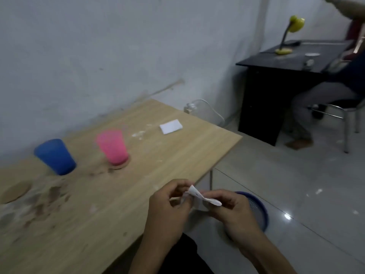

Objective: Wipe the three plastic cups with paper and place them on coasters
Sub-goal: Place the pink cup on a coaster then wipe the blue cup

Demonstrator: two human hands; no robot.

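Head camera: both hands, left hand (167, 206) and right hand (233, 210), pinch a crumpled white paper tissue (199, 198) just off the table edge, apparently readying it for wiping. The pink plastic cup (112, 147) stands on a round cork coaster (123, 165); the blue plastic cup (55, 156) waits beside it on the light wooden table (158, 165).

your wooden table (177, 155) held a blue cup (56, 156), pink cup (113, 147) on a coaster (123, 165), spare coaster (14, 191), folded paper (171, 126).
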